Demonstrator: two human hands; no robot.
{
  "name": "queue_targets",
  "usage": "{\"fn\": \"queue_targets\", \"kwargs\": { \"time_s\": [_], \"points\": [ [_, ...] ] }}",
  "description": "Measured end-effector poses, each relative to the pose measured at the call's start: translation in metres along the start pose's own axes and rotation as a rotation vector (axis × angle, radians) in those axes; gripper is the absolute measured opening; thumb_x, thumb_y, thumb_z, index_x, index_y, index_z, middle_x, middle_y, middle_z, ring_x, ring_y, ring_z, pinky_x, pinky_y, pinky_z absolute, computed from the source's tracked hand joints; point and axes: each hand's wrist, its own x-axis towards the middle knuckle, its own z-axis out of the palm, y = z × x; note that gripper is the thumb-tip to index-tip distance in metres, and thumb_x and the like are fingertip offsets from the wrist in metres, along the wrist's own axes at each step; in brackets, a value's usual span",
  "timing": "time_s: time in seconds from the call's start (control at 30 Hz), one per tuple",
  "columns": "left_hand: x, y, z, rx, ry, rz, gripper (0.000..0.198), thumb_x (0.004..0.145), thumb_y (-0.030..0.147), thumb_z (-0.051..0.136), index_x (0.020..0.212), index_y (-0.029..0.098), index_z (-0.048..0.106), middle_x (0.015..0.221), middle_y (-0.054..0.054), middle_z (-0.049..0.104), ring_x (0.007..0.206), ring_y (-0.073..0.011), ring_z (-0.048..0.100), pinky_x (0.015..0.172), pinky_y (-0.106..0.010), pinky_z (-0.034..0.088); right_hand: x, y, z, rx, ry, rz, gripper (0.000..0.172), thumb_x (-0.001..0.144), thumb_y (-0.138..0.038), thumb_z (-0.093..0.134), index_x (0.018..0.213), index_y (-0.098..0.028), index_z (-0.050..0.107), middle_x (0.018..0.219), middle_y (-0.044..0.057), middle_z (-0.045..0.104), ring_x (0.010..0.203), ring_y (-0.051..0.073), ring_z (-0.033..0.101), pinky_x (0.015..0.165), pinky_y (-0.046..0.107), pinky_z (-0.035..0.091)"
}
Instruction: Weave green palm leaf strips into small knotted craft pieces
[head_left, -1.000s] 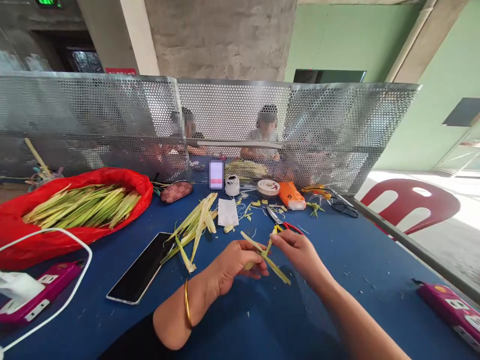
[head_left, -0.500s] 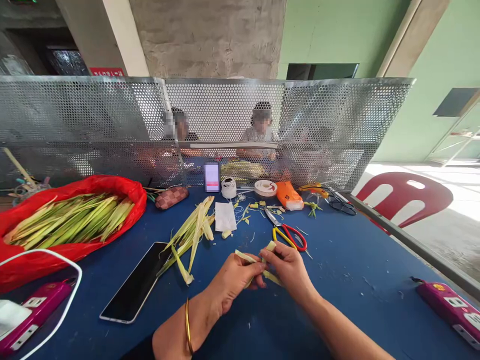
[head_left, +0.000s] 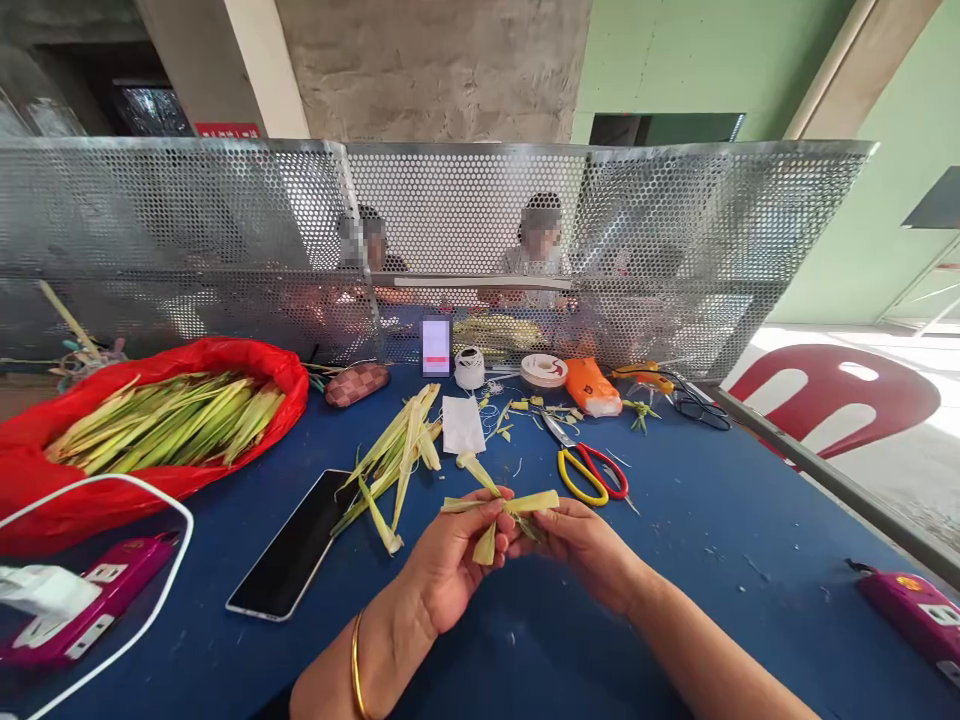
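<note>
On the left, a red bag (head_left: pixel 296 380) of leaves (head_left: pixel 172 420) and a purple power strip (head_left: pixel 146 568) are cut off. A phone (head_left: pixel 289 550) lies beside them, its upper right overlapped by loose husk strips (head_left: pixel 397 440). Above the table (head_left: pixel 750 560), away from its far edge, the left hand (head_left: pixel 454 560) pinches a crossed husk piece (head_left: pixel 534 502); the right hand's (head_left: pixel 592 545) fingers hold its right side, tips partly hidden. Scissors (head_left: pixel 576 447) lie just beyond. Near the right edge, another power strip (head_left: pixel 911 615) is cut off.
</note>
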Motion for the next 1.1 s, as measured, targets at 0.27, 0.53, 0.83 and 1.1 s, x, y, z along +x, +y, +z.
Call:
{"fn": "queue_targets", "kwargs": {
  "time_s": [0.27,0.53,0.83,1.1],
  "points": [
    [0.004,-0.015,-0.001,0.101,0.067,0.006,0.021,0.075,0.019,0.069,0.096,0.014,0.069,0.061,0.0,0.065,0.048,-0.0056,0.054,0.048,-0.016,0.04,0.0,0.015,-0.01,-0.958,0.188,-0.273,0.027,0.09,-0.034,0.054,0.074,-0.019,0.07,0.068,0.001,0.062,0.061,0.014,0.052,0.056,0.025,0.042],
    [0.008,0.022,-0.021,0.905,0.049,0.328,0.037,0.078,0.024,0.062,0.115,0.015,0.066,0.082,-0.008,0.073,0.069,-0.0184,0.066,0.064,-0.027,0.043,0.003,0.012,-0.043,-1.376,0.313,-0.281,0.032,0.084,-0.015,0.044,0.091,-0.024,0.074,0.085,0.004,0.07,0.079,0.021,0.065,0.068,0.031,0.047],
    [0.052,0.09,-0.066,1.498,0.862,0.628,0.021,0.081,0.031,0.057,0.072,0.02,0.072,0.082,-0.013,0.072,0.086,-0.0279,0.063,0.067,-0.03,0.035,0.002,0.012,-0.051,-1.678,0.469,-0.207,0.056,0.069,0.003,0.04,0.108,-0.021,0.071,0.109,0.01,0.072,0.097,0.028,0.068,0.078,0.038,0.052],
    [0.07,0.092,-0.082,1.231,0.859,0.7,0.014,0.072,0.024,0.066,0.058,0.021,0.065,0.073,-0.008,0.071,0.088,-0.0271,0.064,0.07,-0.029,0.04,0.004,0.011,-0.064,-1.673,0.551,-0.18,0.041,0.086,-0.011,0.036,0.11,-0.019,0.069,0.112,0.011,0.071,0.1,0.03,0.066,0.084,0.043,0.051]
  ]
}}
